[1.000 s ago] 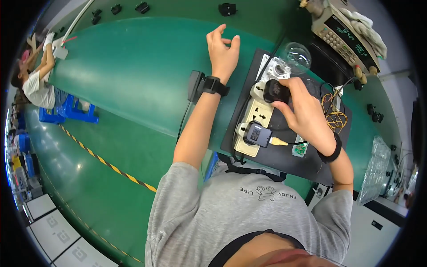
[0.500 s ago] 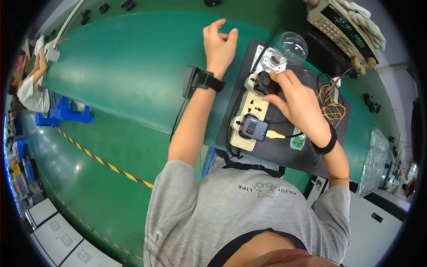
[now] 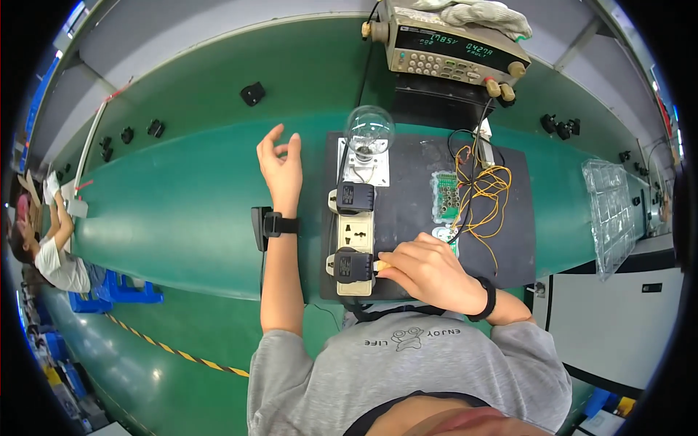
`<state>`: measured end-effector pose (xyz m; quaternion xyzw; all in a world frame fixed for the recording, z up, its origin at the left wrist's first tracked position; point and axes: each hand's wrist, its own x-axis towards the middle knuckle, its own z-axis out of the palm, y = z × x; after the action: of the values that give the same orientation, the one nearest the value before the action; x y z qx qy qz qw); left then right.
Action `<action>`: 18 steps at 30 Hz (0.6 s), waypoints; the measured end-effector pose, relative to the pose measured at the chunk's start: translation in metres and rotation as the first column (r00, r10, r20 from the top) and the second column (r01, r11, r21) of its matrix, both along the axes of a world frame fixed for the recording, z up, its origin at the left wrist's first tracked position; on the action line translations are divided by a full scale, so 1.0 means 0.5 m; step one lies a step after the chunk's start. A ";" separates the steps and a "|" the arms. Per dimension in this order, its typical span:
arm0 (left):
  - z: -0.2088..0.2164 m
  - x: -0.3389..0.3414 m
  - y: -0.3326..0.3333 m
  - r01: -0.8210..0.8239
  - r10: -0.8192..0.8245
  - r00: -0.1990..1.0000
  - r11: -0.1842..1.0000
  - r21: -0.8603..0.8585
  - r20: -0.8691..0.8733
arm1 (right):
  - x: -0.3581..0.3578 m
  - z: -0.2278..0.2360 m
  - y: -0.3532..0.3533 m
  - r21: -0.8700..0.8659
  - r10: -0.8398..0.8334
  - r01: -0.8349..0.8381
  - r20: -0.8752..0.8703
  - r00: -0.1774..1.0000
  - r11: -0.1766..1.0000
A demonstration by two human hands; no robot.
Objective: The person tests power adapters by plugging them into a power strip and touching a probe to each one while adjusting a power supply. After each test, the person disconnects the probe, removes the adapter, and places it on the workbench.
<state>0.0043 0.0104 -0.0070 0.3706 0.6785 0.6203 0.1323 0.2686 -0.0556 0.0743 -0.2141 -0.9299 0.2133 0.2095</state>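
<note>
On the green bench [image 3: 182,211], the black mat [image 3: 414,211] keeps your cream power strip [image 3: 351,240] and its lamp bulb [image 3: 368,129] together. Your right hand [image 3: 429,272] pinches an orange-tipped plug at the near black adapter [image 3: 352,265], seated on the strip's near end. Your left hand [image 3: 280,163] hovers empty, fingers loosely spread.

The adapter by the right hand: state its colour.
Black, plugged into the cream power strip; the adapter touches the right hand. Head view shows it best.
</note>
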 end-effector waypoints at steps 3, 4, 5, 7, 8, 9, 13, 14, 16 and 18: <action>0.006 -0.001 -0.001 0.015 -0.015 0.999 1.000 -0.001 0.037 | 0.004 -0.006 0.001 0.004 0.000 0.000 -0.027 1.000 1.000; 0.004 -0.002 -0.001 0.007 -0.006 1.000 1.000 -0.010 0.027 | 0.004 -0.009 0.001 0.006 -0.003 0.003 -0.035 0.999 1.000; 0.004 -0.003 0.000 -0.001 0.002 1.000 1.000 -0.019 0.018 | 0.004 -0.011 0.002 0.025 -0.001 0.003 -0.056 0.998 1.000; 0.008 0.002 -0.001 -0.001 0.002 0.999 0.999 -0.032 0.035 | 0.004 -0.013 -0.002 0.040 -0.004 0.007 -0.081 0.997 0.999; 0.009 0.005 -0.001 -0.003 0.005 0.998 0.999 -0.043 0.058 | 0.005 -0.011 -0.002 0.038 -0.006 0.008 -0.043 0.999 0.999; 0.010 0.007 -0.001 0.000 0.003 0.998 0.999 -0.046 0.055 | 0.006 -0.010 -0.003 0.035 -0.008 0.008 -0.004 1.000 0.999; 0.006 0.005 -0.001 -0.002 0.004 0.999 0.998 -0.069 0.039 | 0.006 -0.011 -0.003 0.029 -0.003 0.003 -0.019 1.000 1.000; 0.005 0.004 -0.002 0.003 0.001 0.999 0.998 -0.067 0.048 | 0.004 -0.012 -0.003 0.036 0.002 0.000 -0.050 0.999 0.999; 0.012 0.006 -0.003 -0.004 0.008 0.999 0.997 -0.072 0.048 | 0.003 -0.012 -0.002 0.043 0.009 -0.005 -0.079 0.997 0.999; 0.014 0.007 -0.004 -0.013 0.017 0.999 0.997 -0.077 0.050 | 0.004 -0.013 -0.003 0.040 0.009 -0.006 -0.080 0.997 0.999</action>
<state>0.0076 0.0084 -0.0002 0.3446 0.7008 0.6041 0.1587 0.2704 -0.0569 0.0679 -0.1978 -0.9256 0.2041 0.2500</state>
